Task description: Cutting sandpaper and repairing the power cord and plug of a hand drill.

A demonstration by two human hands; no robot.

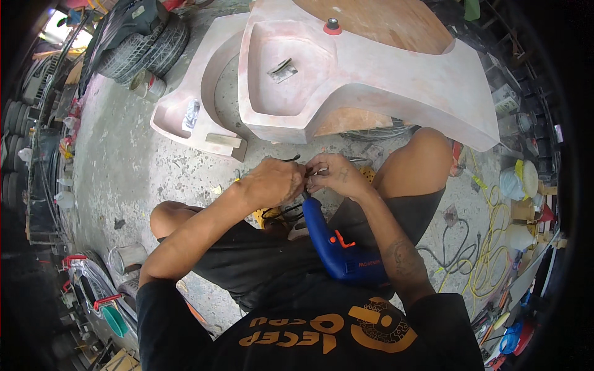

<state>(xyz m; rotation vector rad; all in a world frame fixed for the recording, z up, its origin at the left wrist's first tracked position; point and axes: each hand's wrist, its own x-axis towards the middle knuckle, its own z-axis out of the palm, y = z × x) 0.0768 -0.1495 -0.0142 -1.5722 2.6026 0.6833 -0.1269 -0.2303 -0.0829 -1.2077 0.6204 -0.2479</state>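
A blue power tool (326, 238) with an orange trigger lies in my lap, its narrow end pointing up toward my hands. My left hand (275, 182) and my right hand (337, 175) meet just above that end, fingers closed around a short piece of black cord (305, 193) at the tool's tip. A dark, thin end sticks out above my left hand. Exactly what the fingertips pinch is mostly hidden between them.
Ahead stands a large whitish moulded panel (383, 80) with a small red-and-black object (332, 26) and crumpled sandpaper (283, 71) on it. Tires (148, 49) and a paint can (147, 85) are at far left. Yellow cord (489, 247) coils on the floor at right.
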